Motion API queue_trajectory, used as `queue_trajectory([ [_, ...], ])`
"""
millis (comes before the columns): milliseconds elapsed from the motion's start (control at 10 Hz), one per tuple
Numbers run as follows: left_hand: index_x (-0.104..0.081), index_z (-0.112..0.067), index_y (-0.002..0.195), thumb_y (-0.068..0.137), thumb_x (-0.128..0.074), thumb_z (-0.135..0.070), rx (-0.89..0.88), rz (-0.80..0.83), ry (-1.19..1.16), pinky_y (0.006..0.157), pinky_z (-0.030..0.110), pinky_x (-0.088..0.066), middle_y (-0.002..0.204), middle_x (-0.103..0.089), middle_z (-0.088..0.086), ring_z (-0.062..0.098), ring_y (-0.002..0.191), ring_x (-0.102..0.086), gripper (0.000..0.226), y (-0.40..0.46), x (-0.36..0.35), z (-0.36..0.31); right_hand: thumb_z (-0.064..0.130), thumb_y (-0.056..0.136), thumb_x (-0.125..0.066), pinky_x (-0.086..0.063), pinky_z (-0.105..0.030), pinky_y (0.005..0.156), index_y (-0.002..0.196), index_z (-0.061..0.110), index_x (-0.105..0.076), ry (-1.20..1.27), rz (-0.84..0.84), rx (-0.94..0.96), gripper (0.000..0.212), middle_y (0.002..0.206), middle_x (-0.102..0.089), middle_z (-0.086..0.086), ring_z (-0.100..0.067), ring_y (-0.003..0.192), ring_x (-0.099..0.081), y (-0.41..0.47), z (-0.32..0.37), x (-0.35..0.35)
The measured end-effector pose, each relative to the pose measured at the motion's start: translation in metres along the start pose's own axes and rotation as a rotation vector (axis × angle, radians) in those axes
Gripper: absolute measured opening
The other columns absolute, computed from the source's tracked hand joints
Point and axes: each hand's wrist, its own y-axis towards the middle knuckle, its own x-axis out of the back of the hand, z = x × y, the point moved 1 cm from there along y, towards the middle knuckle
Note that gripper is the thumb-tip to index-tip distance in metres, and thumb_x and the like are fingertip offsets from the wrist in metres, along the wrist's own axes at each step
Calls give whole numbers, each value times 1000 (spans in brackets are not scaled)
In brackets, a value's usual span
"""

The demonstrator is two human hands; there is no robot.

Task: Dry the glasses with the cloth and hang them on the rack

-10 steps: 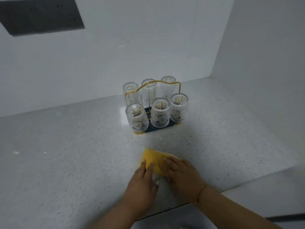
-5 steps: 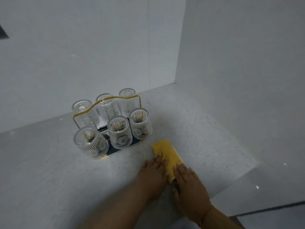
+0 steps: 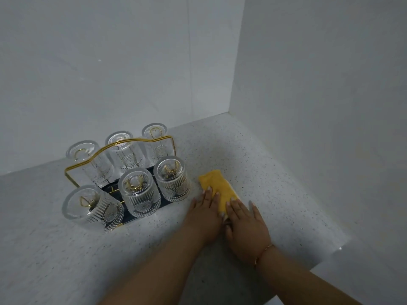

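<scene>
White walls meet in corner behind speckled grey counter point(image 3: 66, 260). Left hand point(image 3: 203, 213) lies flat, fingers straight, tips pressing on yellow cloth point(image 3: 218, 188). Right hand point(image 3: 245, 225) flat too, fingers straight, resting on cloth's near end. Neither hand grabs anything. Cloth folded, flat on counter, just right of rack point(image 3: 72, 170). Six glasses point(image 3: 141, 194) hang upside down on gold rack, three in front, three behind. Thin bracelet point(image 3: 263, 253) on right wrist.

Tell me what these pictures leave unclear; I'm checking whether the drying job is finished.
Head view:
- Near end of the yellow cloth: covered by the left hand and right hand.
- Water left on the glasses: too small, lost in glare.
- Rack pegs: blurred through ribbed glass.
</scene>
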Motion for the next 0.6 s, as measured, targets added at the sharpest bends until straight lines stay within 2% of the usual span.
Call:
queue_trajectory([
  [200,11,-16,156,106,-19,-43,8,-5,18,120,41,8,163,21,9,25,151,15,65,0,-1,1,44,78,-36,-9,-42,107,118,11,-66,-8,38,20,60,121,-67,-8,-21,113,-63,0,3,-2],
  [300,10,-17,156,106,-20,-43,12,-6,16,120,41,7,163,19,9,25,151,14,64,-1,0,0,48,80,-18,2,-40,114,136,12,-48,5,60,21,73,141,-50,-8,-21,132,-46,0,4,7],
  [400,8,-18,157,106,-21,-44,17,-11,-2,121,41,6,164,17,9,24,152,13,64,-4,2,-1,52,74,7,7,-42,119,150,18,-14,15,123,82,86,159,-13,-1,-15,147,-10,2,0,12],
  [500,7,-16,156,104,-24,-47,28,-24,-31,122,41,4,165,12,9,25,152,11,68,-12,3,-2,46,95,-14,-10,-40,119,144,18,-33,116,159,59,60,155,-28,-2,-17,142,-24,9,-3,27],
  [600,1,-9,157,86,2,-61,-49,-76,-30,123,38,2,165,0,15,29,152,4,88,-24,3,-7,40,98,-23,-32,-30,106,127,13,-51,112,74,129,49,137,-50,-7,-21,123,-47,13,0,52],
])
